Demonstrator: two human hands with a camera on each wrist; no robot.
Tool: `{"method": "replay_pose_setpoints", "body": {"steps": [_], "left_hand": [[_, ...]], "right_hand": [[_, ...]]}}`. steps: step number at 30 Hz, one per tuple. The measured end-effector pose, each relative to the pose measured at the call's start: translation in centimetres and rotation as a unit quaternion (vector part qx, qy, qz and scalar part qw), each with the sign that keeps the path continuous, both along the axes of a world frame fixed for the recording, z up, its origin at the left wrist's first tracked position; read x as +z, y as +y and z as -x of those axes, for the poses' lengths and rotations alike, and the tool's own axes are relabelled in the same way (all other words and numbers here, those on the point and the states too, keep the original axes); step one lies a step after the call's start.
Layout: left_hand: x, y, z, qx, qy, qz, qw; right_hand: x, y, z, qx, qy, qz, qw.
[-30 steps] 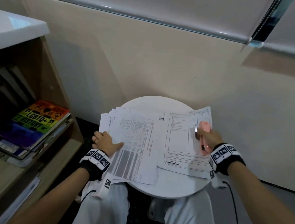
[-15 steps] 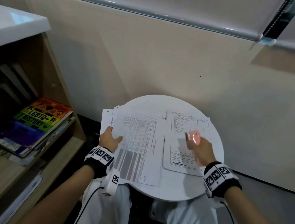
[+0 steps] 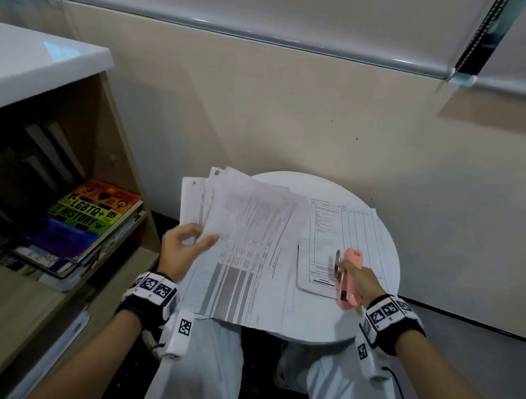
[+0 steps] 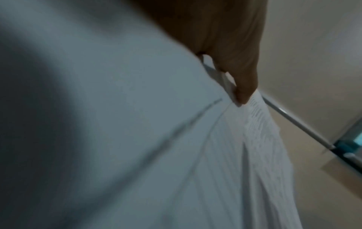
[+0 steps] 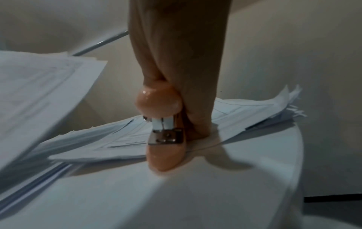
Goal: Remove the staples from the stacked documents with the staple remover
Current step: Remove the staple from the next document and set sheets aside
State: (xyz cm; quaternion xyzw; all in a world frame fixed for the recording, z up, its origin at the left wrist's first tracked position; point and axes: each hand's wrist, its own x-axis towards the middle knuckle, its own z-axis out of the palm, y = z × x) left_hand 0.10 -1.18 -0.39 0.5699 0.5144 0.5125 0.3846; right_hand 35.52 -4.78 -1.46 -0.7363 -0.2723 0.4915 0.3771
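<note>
A thick stack of printed documents (image 3: 245,239) lies on the left half of the small round white table (image 3: 317,328). My left hand (image 3: 187,247) pinches the top document at its left edge, thumb on top, and lifts it; the left wrist view shows the thumb (image 4: 243,93) on the raised sheets (image 4: 254,139). A second pile with a ruled form (image 3: 341,238) lies on the table's right half. My right hand (image 3: 356,277) grips the pink staple remover (image 3: 351,270) over that form's near edge; its metal jaw (image 5: 166,133) faces the right wrist camera.
A wooden shelf unit (image 3: 60,245) with a white top stands at the left, holding a rainbow-covered book (image 3: 95,213) and other books. A beige wall runs right behind the table. My knees in light trousers (image 3: 196,368) sit under the table's near edge.
My left hand has gone from resting flat on the stack to pinching and lifting the top document. My right hand has drawn the staple remover nearer, toward the form's near edge.
</note>
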Motion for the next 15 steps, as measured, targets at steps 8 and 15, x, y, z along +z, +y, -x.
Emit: {"method": "replay_pose_setpoints", "body": {"steps": [8, 15], "left_hand": [[3.3, -1.8, -1.1, -0.073, -0.113, 0.046, 0.990], [-2.1, -5.3, -5.6, -0.137, 0.148, 0.178, 0.963]], "right_hand": [[0.1, -0.1, -0.1, -0.017, 0.002, 0.007, 1.000], [1.2, -0.4, 0.1, -0.043, 0.023, 0.010, 0.999]]}}
